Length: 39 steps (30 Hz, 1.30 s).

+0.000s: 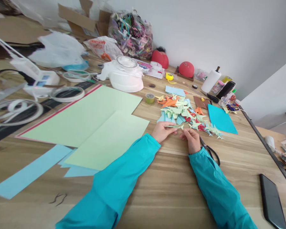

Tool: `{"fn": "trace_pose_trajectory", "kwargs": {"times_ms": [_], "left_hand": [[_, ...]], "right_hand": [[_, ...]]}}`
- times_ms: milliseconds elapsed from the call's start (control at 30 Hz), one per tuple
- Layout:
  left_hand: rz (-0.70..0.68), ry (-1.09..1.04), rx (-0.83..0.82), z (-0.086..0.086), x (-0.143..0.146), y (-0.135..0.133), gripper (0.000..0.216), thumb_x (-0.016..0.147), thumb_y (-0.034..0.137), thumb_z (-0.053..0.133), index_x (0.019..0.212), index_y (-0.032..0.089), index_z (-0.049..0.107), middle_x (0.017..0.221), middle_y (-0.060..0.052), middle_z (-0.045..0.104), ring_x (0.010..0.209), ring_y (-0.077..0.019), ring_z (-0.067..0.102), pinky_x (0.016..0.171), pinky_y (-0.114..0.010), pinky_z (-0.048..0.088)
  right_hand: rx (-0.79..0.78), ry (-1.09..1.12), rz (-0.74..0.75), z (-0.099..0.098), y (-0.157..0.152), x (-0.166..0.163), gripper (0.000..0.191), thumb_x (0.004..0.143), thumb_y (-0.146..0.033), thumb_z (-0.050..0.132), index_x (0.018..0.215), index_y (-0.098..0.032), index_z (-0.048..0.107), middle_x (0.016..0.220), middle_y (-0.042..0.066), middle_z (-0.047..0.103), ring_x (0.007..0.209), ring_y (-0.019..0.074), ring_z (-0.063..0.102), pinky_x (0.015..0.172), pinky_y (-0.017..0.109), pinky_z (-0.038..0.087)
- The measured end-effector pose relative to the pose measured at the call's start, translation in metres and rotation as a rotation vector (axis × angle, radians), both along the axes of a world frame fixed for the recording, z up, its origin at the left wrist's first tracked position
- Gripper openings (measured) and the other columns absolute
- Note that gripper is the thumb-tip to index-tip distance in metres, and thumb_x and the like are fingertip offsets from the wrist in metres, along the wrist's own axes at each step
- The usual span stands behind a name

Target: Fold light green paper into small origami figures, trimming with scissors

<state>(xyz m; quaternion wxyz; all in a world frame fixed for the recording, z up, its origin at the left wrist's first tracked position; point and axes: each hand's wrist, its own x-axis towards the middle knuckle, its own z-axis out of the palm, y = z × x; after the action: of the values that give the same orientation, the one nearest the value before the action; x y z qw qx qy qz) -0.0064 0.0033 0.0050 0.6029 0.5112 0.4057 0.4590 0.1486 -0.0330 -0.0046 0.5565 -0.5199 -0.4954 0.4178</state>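
Observation:
My left hand (164, 131) pinches a light green folded paper piece (177, 126), its pointed end facing right. My right hand (191, 138) is closed in a pinch at that end; what its fingertips grip is too small to make out. Just beyond both hands lies a heap of folded paper figures (177, 109) in green, orange, blue and red. Black-handled scissors (212, 152) lie beside my right wrist, their blades partly hidden. A spool of greenish line (150, 98) stands left of the heap.
Large pale green sheets (105, 136) and blue paper strips (33, 170) lie at left. Blue-green paper (221, 119) is right of the heap, a phone (273, 200) near right. Tape rolls (66, 93), bags (131, 35) and red pincushions (186, 69) stand farther back.

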Motion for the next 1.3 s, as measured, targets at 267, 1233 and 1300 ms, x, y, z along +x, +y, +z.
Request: {"fn": "trace_pose_trajectory", "kwargs": {"times_ms": [267, 1233, 1300], "left_hand": [[0.052, -0.014, 0.032, -0.003, -0.001, 0.001, 0.034, 0.061, 0.028, 0.074, 0.089, 0.01, 0.067, 0.068, -0.004, 0.07, 0.066, -0.0185, 0.067, 0.074, -0.033, 0.054], [-0.102, 0.051, 0.214, -0.017, 0.006, 0.003, 0.064, 0.063, 0.02, 0.067, 0.124, 0.013, 0.048, 0.085, -0.005, 0.068, 0.08, -0.0177, 0.064, 0.076, -0.031, 0.051], [-0.088, 0.071, 0.236, -0.019, 0.007, 0.004, 0.057, 0.063, 0.023, 0.068, 0.117, 0.013, 0.054, 0.091, -0.007, 0.068, 0.085, -0.0184, 0.063, 0.079, -0.03, 0.05]], "right_hand": [[0.038, -0.022, -0.016, -0.002, 0.0, 0.003, 0.037, 0.077, -0.039, 0.058, 0.046, -0.019, 0.054, 0.045, -0.002, 0.055, 0.045, 0.0104, 0.045, 0.051, 0.025, 0.036], [0.258, -0.491, -0.155, -0.008, -0.013, -0.008, 0.015, 0.078, -0.038, 0.059, 0.077, -0.025, 0.068, 0.059, 0.001, 0.062, 0.054, 0.0159, 0.054, 0.057, 0.027, 0.042], [0.257, -0.512, -0.15, -0.007, -0.013, -0.008, 0.015, 0.078, -0.037, 0.059, 0.077, -0.026, 0.069, 0.058, 0.001, 0.062, 0.054, 0.016, 0.054, 0.057, 0.027, 0.042]]}}
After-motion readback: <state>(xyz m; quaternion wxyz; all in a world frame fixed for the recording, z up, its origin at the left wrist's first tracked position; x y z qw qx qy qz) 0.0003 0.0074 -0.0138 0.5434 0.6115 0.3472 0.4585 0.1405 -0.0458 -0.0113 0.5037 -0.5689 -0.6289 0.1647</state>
